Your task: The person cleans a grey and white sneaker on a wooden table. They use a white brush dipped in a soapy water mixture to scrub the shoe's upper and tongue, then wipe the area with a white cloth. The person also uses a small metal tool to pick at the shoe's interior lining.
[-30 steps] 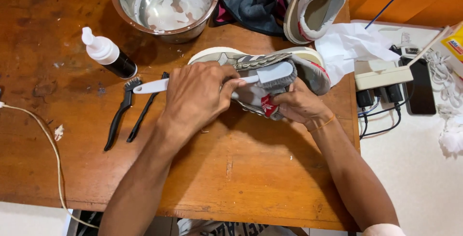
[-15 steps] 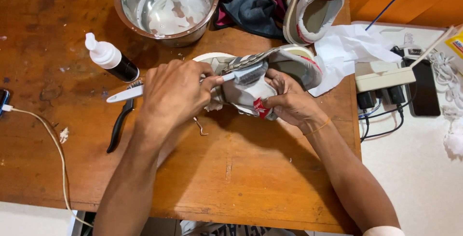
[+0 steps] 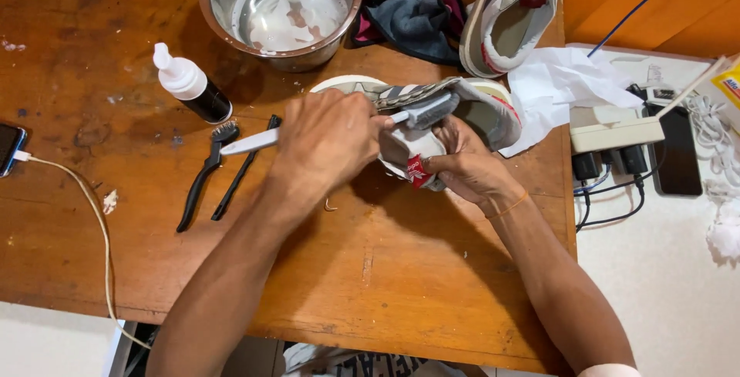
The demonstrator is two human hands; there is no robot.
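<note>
My left hand (image 3: pixel 327 142) fisted tight round white brush (image 3: pixel 401 117), bristles pressed on sneaker (image 3: pixel 455 111) tongue. My right hand (image 3: pixel 462 165) fingers clamped on sneaker, holding it on its side on wooden table (image 3: pixel 385 269). Steel bowl (image 3: pixel 281 11) of soapy water behind, squeeze bottle (image 3: pixel 191 84) and two black brushes (image 3: pixel 223 165) left of my left hand.

Grey-and-white striped sneaker (image 3: pixel 470 107) with a small red tag, cream sole. White-handled brush (image 3: pixel 339 130) with grey bristles. Reddish-brown wooden table (image 3: pixel 432 269), scuffed with pale spots. Silver metal bowl (image 3: pixel 220 15) of cloudy white water. Black bottle (image 3: pixel 193 88) with white cap. Two black brushes (image 3: pixel 216 169). Dark blue-grey cloth (image 3: pixel 416 7) (pink at the edge). Second sneaker (image 3: pixel 509 15), white with grey stripes and red accent. White crumpled paper (image 3: pixel 563 84). Orange thread bracelet (image 3: pixel 505 207).
</note>
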